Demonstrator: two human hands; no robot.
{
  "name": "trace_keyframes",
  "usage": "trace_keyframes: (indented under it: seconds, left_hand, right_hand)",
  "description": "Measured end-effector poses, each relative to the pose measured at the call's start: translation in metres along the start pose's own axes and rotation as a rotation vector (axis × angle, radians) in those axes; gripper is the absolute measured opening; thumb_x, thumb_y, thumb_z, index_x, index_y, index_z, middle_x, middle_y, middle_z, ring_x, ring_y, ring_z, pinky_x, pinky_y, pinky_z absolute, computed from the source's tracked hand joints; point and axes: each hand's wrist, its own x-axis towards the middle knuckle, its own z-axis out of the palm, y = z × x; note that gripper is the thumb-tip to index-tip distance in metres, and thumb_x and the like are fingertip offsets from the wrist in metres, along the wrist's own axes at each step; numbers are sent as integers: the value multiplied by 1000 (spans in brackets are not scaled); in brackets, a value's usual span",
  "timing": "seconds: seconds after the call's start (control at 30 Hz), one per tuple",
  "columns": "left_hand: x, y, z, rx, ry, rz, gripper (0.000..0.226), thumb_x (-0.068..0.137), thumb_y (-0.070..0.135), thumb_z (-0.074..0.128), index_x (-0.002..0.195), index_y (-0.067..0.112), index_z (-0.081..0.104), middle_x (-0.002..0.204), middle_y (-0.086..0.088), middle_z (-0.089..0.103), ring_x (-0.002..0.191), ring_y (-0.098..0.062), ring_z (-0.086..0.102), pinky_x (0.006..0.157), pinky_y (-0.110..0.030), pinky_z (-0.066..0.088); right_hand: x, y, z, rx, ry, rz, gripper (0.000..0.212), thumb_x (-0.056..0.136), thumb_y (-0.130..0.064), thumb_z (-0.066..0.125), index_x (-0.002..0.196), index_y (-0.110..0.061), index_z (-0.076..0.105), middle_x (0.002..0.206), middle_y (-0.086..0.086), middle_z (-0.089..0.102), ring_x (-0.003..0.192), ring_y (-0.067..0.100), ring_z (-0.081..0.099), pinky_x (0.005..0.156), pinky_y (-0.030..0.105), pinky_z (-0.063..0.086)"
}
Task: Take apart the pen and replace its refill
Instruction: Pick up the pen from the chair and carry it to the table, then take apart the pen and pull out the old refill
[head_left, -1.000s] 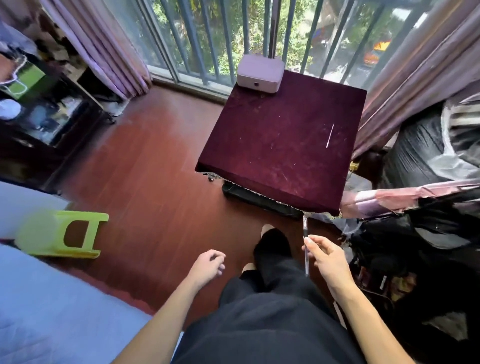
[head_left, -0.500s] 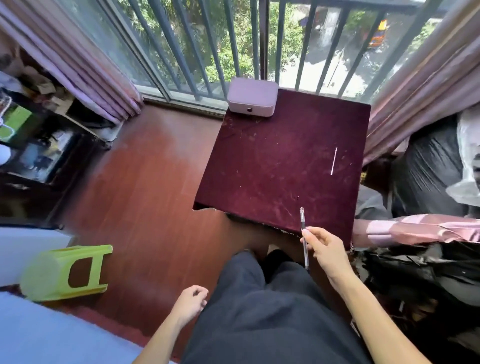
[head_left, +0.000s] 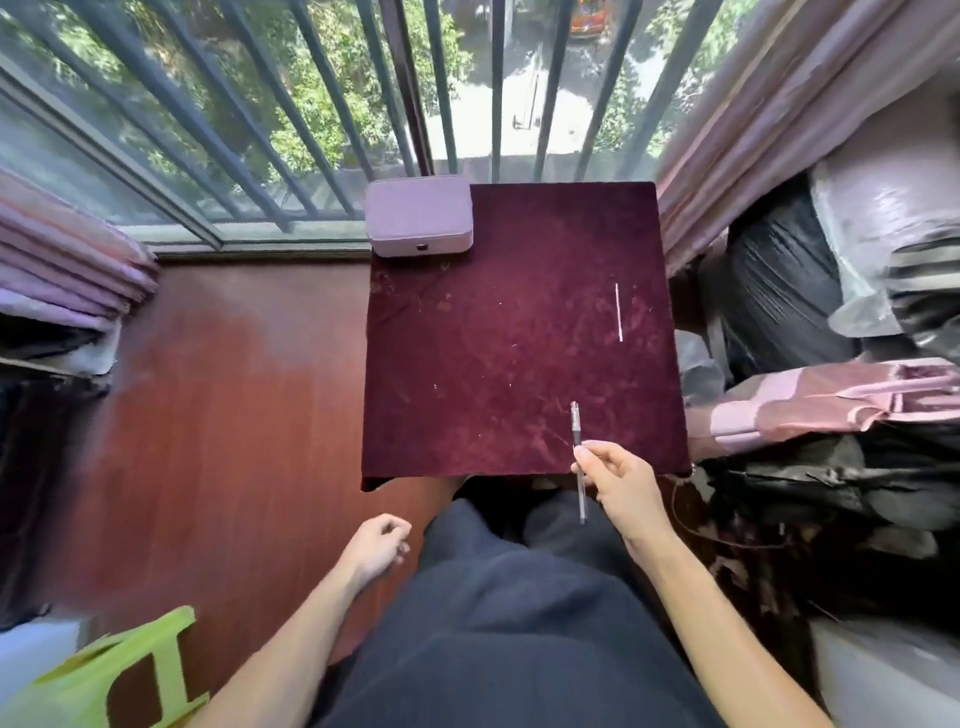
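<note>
The right hand (head_left: 621, 486) pinched the pen (head_left: 577, 457) mid-barrel over the table's (head_left: 493, 338) 5 o'clock edge, left hand (head_left: 376, 543) loosely curled and empty, spare refill (head_left: 618, 312) at 2 o'clock; the left should probably steady the barrel before unscrewing.

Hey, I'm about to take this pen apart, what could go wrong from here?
1. Only the right hand holds the pen, pinched mid-barrel over the table edge and lap; the left hand is off beside the knee. Loosened small parts may drop to the floor.
2. The thin white refill lies loose on the dark red table cover, near its right edge beside cluttered bags; a nudge could lose it.
</note>
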Motion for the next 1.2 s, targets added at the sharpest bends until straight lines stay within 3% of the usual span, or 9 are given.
trace_keyframes:
  seconds: [0.17, 0.33, 0.47, 0.63, 0.77, 0.83, 0.93, 1.07, 1.2]
  left_hand:
    - [18, 73, -3, -57, -34, 176, 21, 101, 15, 57, 83, 22, 67, 74, -1, 68, 55, -6, 59, 47, -10, 43]
    - [2, 138, 24, -216, -101, 353, 19, 97, 26, 63, 91, 15, 76, 75, 6, 70, 56, -2, 59, 60, -17, 44]
    - [-5, 170, 45, -314, -108, 456, 13, 95, 36, 66, 95, 29, 76, 81, 19, 77, 70, 9, 67, 63, -6, 49]
    - [29, 180, 63, -385, -43, 436, 16, 97, 26, 65, 98, 15, 76, 92, -3, 79, 85, -22, 76, 82, -43, 63]
    - [71, 170, 72, -353, -4, 429, 18, 98, 28, 63, 97, 17, 76, 89, -7, 79, 86, -29, 75, 83, -51, 60]
    - [92, 161, 77, -323, 14, 440, 18, 98, 28, 61, 96, 17, 76, 85, -7, 78, 80, -22, 75, 82, -48, 60]
    - [123, 150, 84, -321, 21, 465, 18, 99, 28, 60, 99, 19, 76, 82, -1, 76, 76, -13, 71, 81, -42, 60]
    - [151, 135, 98, -372, -9, 482, 15, 100, 26, 60, 100, 27, 75, 76, 16, 71, 70, 2, 66, 64, -15, 53]
    - [171, 121, 118, -437, -71, 472, 17, 100, 27, 60, 99, 34, 74, 73, 16, 68, 65, -1, 63, 63, -17, 53]
  right_hand:
    - [-2, -15, 14, 36, 17, 24, 7, 102, -24, 73, 101, -28, 79, 82, -14, 81, 70, -10, 69, 62, 6, 51]
    - [5, -26, 27, 56, -39, 69, 13, 98, -16, 76, 106, -26, 78, 89, -11, 83, 74, -7, 72, 64, 7, 52]
    - [22, -25, 46, 68, -85, 67, 18, 96, -10, 78, 107, -24, 79, 94, -7, 84, 79, -5, 76, 66, 7, 52]
    - [57, -7, 72, 89, -122, 76, 23, 96, -1, 75, 107, -21, 78, 97, 6, 83, 88, 10, 80, 77, 19, 60]
    - [86, 16, 84, 84, -162, 134, 25, 93, -2, 79, 113, -17, 76, 101, 13, 81, 96, 25, 80, 85, 29, 64]
    - [101, 27, 83, 91, -206, 162, 31, 89, -4, 84, 114, -20, 75, 99, 11, 81, 97, 26, 80, 85, 29, 63]
    - [129, 43, 80, 99, -231, 154, 31, 89, -11, 85, 114, -25, 75, 92, 2, 80, 84, 8, 77, 73, 15, 57]
    - [170, 65, 84, 123, -189, 90, 19, 93, -20, 82, 111, -24, 80, 84, -7, 78, 68, -4, 65, 64, 11, 51]
    - [204, 86, 94, 64, -221, -3, 11, 98, -21, 77, 104, -27, 84, 76, -18, 77, 62, -5, 63, 61, 8, 48]
